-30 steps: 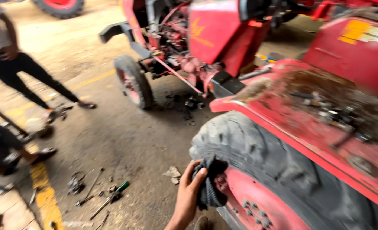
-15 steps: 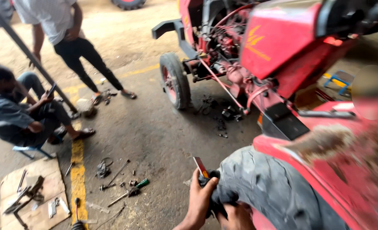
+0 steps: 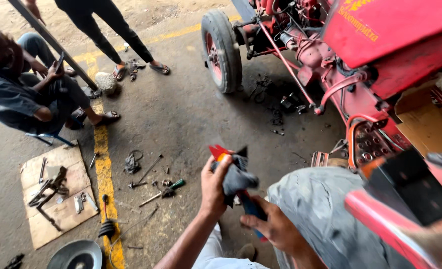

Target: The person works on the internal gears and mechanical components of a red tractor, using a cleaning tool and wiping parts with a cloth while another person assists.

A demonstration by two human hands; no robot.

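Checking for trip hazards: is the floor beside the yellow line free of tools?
No, loose tools lie scattered on the concrete floor beside the yellow line.

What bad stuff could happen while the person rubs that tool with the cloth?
The left hand wraps a dark rag round the red-tipped tool while the right hand grips its handle; the tip could poke a finger if the cloth slips. Loose tools lie scattered on the floor just below, so someone might trip. A dropped tool could also land near the seated person.
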